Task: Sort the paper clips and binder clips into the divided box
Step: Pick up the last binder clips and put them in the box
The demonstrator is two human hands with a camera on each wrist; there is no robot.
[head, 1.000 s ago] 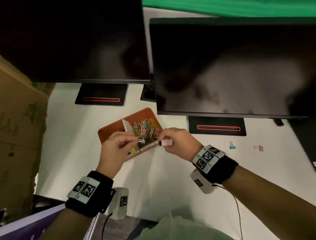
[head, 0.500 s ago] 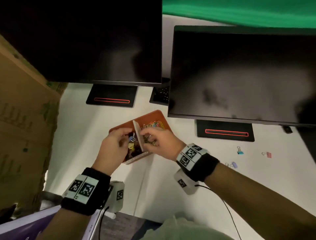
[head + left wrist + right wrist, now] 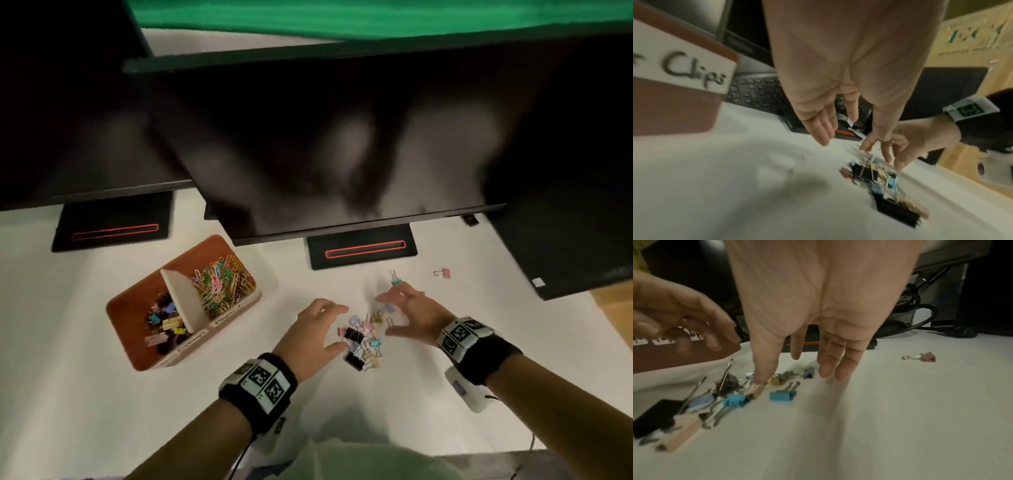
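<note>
**Op:** Head view, status. Left hand (image 3: 313, 337) and right hand (image 3: 412, 313) both sit over the loose pile of binder clips (image 3: 361, 339) on the white surface (image 3: 85, 394). Pile lies between the two hands.

**Tech:** Hand state?

**Op:** Left: fingers spread, slightly bent, nothing held; thumb tip is just beside a black clip (image 3: 352, 334). Right: fingers spread, pointing down at the pile, nothing held. Right wrist cam shows its thumb tip touching a pink clip (image 3: 756, 390); other fingers are apart from the clips.

**Tech:** Box pos?

**Op:** Divided box (image 3: 137, 308), brown w/ white divider, stands left of the hands, well apart from the pile. Rear compartment holds coloured paper clips (image 3: 222, 282); front compartment holds binder clips, mixed colours. Left wrist cam reads "Clips" on the box label (image 3: 694, 71); rest of the text is cut off.

**Tech:** Strays?

**Op:** Two. Green binder clip (image 3: 395, 279) just beyond the right hand fingertips; pink binder clip (image 3: 443, 273) further right, near the monitor base (image 3: 363, 251). I see heavy blur in both wrist cams, so pile count n/a.
</note>
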